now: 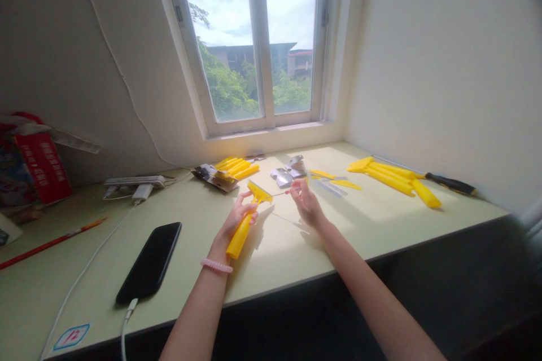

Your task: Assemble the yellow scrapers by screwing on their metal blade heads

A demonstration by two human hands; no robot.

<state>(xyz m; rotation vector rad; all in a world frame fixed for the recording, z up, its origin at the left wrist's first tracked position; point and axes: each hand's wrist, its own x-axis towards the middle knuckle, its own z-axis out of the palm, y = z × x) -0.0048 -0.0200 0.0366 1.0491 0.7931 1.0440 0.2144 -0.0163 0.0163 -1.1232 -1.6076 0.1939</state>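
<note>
Scraper (240, 234) slants over the desk (195, 254), head toward 1 o'clock, butt toward 7, while the left hand (237, 219) curls closed around its neck, a hold that seems to steady the head. At 3 o'clock, the right hand (308, 206) pinches a slim tool (289, 192) between closed fingertips, apparently aligning shaft with head; contact is unclear. Yellow handles (248, 171) lie at 11 o'clock, a yellow stack (392, 181) between 2 and 3, seemingly within reach, a phone (149, 262) at 8.

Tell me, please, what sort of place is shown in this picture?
Probably an indoor workspace for assembling small tools: a pale table below a window, grouped yellow handles, and a yellow scraper held in the left hand.
</note>
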